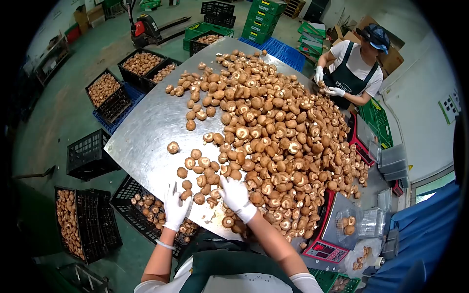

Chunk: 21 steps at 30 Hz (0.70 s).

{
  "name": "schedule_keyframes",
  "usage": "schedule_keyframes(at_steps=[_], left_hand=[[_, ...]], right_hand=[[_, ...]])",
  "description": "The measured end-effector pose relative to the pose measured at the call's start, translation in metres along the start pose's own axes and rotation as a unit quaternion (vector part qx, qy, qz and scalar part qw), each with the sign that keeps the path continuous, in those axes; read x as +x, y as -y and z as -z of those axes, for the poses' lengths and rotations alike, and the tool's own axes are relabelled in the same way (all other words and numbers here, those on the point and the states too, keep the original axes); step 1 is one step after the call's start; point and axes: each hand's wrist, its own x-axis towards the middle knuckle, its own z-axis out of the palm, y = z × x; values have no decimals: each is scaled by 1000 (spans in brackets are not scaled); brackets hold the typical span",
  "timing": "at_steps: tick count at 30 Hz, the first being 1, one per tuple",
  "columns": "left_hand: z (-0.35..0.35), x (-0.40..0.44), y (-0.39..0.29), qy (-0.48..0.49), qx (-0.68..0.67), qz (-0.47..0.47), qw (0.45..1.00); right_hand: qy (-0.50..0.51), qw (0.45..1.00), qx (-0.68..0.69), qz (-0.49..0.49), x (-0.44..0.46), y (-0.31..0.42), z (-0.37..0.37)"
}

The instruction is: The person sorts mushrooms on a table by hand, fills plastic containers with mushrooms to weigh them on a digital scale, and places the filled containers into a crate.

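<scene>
A large heap of brown mushrooms (273,122) covers much of the metal table (141,132). My left hand (175,207), in a white glove, is at the table's near left edge beside a few loose mushrooms, its fingers apart and nothing visibly held. My right hand (235,195), also gloved, reaches over the near edge of the heap; its fingertips are among mushrooms, and whether they grip one is unclear. Below my left hand, a black crate (128,207) with mushrooms in it stands against the table edge.
A co-worker (359,63) handles a mushroom at the far right. Red scales (326,249) stand at the right, one bearing a clear tray of mushrooms (348,224). Black crates (88,154) line the floor at left. A pallet jack (145,30) and green crates (264,19) are behind.
</scene>
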Motion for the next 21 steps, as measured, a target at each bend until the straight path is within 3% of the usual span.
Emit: schedule_keyframes(at_steps=[2, 6, 8, 10, 12, 17, 21], left_hand=[[4, -5, 2, 27, 54, -38, 997], [7, -8, 5, 25, 49, -28, 998], [8, -8, 7, 37, 41, -16, 998], [8, -9, 8, 44, 69, -34, 996], [6, -10, 10, 42, 78, -37, 995], [10, -5, 4, 27, 23, -47, 998], [14, 4, 6, -28, -19, -30, 999]], right_hand=[[-45, 999, -21, 1, 5, 6, -32], [47, 994, 16, 93, -12, 18, -14], [-46, 990, 97, 92, -13, 10, -9], [-42, 995, 87, 10, 2, -8, 4], [-58, 998, -1, -15, 19, -18, 23], [17, 997, -67, -20, 37, -41, -13], [47, 998, -44, -13, 37, -39, 5]])
